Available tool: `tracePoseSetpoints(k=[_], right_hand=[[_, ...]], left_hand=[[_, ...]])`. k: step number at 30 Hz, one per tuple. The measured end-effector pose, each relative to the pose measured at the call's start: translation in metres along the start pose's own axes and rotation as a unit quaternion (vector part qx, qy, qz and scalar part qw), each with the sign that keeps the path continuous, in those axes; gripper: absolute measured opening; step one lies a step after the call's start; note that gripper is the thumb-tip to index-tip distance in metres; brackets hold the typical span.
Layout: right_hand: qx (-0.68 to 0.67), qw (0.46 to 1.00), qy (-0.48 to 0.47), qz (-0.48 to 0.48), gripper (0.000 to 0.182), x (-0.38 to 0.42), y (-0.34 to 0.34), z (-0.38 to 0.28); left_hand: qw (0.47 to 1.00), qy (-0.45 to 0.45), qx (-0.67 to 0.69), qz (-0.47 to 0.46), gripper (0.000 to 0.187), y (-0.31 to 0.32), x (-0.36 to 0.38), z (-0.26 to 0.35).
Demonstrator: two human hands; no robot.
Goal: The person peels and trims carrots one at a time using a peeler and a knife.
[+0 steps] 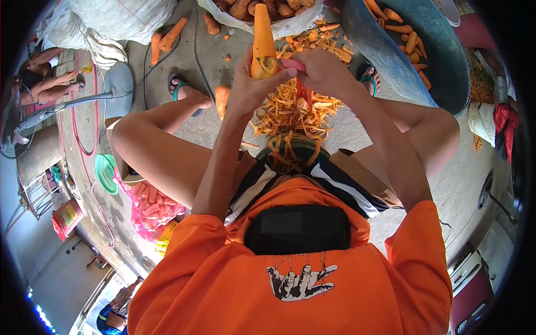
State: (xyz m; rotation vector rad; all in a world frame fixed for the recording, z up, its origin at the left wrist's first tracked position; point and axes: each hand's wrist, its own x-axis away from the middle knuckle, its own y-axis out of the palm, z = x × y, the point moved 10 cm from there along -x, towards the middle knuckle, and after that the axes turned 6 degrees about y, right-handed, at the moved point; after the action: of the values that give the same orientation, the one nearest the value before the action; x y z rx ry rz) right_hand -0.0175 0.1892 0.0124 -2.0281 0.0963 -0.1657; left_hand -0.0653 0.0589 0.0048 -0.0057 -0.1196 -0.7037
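Note:
My left hand [251,86] is wrapped round the thick end of a large orange carrot [264,42], whose narrow end points away from me. The carrot's sides look smooth and peeled, with a darker greenish end near my thumb. Right beside it, my right hand [321,70] is closed on a tool with a pink-red handle [293,65]; the tool's working end cannot be made out. Below both hands lies a heap of orange peelings [296,114] on the floor, some hanging over a green round container [293,149] between my legs.
A white sack of unpeeled carrots [312,12] stands ahead. A blue tub [385,61] with carrots is at the right. Loose carrots [221,100] lie on the floor. At left are a fan [118,89], a pink bag of carrots [151,209] and another person [47,84].

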Motion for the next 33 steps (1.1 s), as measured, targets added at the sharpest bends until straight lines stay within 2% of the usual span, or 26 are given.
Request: tracePoseSetpoints(k=[2, 3, 5, 7, 8, 10, 12, 14, 18, 20, 24, 27, 29, 30, 32, 33], right_hand=[[-0.124, 0.974, 0.036, -0.186, 0.026, 0.006, 0.014, 0.0], [-0.124, 0.974, 0.036, -0.186, 0.026, 0.006, 0.009, 0.001], [-0.225, 0.906, 0.027, -0.357, 0.039, 0.023, 0.029, -0.003], [-0.242, 0.89, 0.03, -0.385, 0.041, 0.031, 0.039, 0.002], [-0.26, 0.873, 0.033, -0.412, 0.043, 0.036, 0.041, -0.002], [-0.249, 0.868, 0.034, -0.428, 0.043, 0.044, 0.036, -0.001], [-0.238, 0.864, 0.036, -0.443, 0.044, 0.054, 0.034, -0.004], [-0.334, 0.833, 0.061, -0.437, 0.043, 0.058, 0.034, -0.007], [-0.36, 0.822, 0.067, -0.436, 0.04, 0.046, 0.032, -0.003], [-0.392, 0.801, 0.127, -0.434, 0.03, 0.043, 0.038, 0.003], [-0.422, 0.788, 0.127, -0.43, 0.033, 0.044, 0.043, -0.001], [-0.415, 0.768, 0.137, -0.468, 0.032, 0.052, 0.052, -0.011], [-0.461, 0.716, 0.166, -0.498, 0.036, 0.065, 0.056, -0.024], [-0.459, 0.718, 0.168, -0.496, 0.036, 0.064, 0.056, -0.027], [-0.332, 0.816, 0.203, -0.428, 0.043, 0.055, 0.056, -0.01], [-0.339, 0.857, 0.134, -0.363, 0.04, 0.034, 0.097, 0.012]], left_hand=[[0.999, -0.022, 0.008, -0.027, 0.059, -0.001, 0.0, -0.004], [0.999, 0.0, 0.002, -0.045, 0.062, -0.001, -0.002, -0.003], [0.998, 0.022, -0.004, -0.063, 0.065, 0.0, -0.002, -0.004], [0.994, 0.03, 0.0, -0.103, 0.082, 0.007, -0.002, -0.005], [0.994, 0.031, 0.0, -0.103, 0.082, 0.008, -0.001, -0.002], [0.99, 0.037, 0.042, -0.132, 0.086, 0.016, 0.002, 0.006], [0.992, 0.021, 0.041, -0.121, 0.086, 0.011, 0.003, 0.001], [0.993, 0.004, 0.041, -0.109, 0.086, 0.005, 0.003, -0.004], [0.988, 0.037, 0.038, -0.145, 0.087, 0.006, 0.003, 0.004], [0.987, 0.038, 0.044, -0.153, 0.087, 0.009, 0.005, 0.007], [0.985, 0.021, 0.046, -0.163, 0.086, 0.011, 0.009, 0.011], [0.986, 0.032, 0.01, -0.164, 0.086, 0.008, 0.009, 0.008], [0.984, 0.047, -0.022, -0.173, 0.085, 0.007, 0.008, 0.006], [0.985, 0.025, -0.017, -0.169, 0.085, 0.005, 0.009, 0.0], [0.986, 0.002, -0.011, -0.165, 0.084, 0.007, 0.009, -0.011], [0.99, -0.003, -0.002, -0.144, 0.084, 0.004, 0.005, -0.016]])
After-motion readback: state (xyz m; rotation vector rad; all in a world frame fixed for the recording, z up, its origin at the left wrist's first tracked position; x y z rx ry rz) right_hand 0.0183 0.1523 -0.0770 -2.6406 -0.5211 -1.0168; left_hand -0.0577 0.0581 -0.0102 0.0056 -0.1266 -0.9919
